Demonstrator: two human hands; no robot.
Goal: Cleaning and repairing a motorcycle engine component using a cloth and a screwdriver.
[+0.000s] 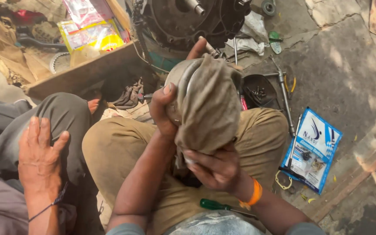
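The person sits cross-legged on the cracked grey stone floor (349, 65), in tan trousers, and holds up a round grey metal part (180, 74) wrapped in a dirty brown-grey cloth (207, 109) over the lap, near the middle of the view. The left hand (164, 109) grips the part from its left side, thumb up on the rim and fingers closed around the back, one fingertip showing above the cloth. The right hand (216, 167), with an orange band at the wrist, is closed from below on the hanging end of the cloth, fingers curled tight into the fabric.

Just behind the part stands a dark round engine casing with a steel shaft (196, 17), toward the far edge of the floor. To the right of the knee lies a black shallow dish of small screws (257, 91), a long steel rod tool (286, 100), and a blue and white flat packet carrying small metal parts (314, 148). A green-handled screwdriver (216, 204) rests across the lap, just beside the right wrist. At the far left, a brown wooden tray (88, 72) holds a yellow plastic packet (92, 37).

Another person's hand (40, 159) rests flat on a grey-trousered knee at the left edge, well apart from the cloth
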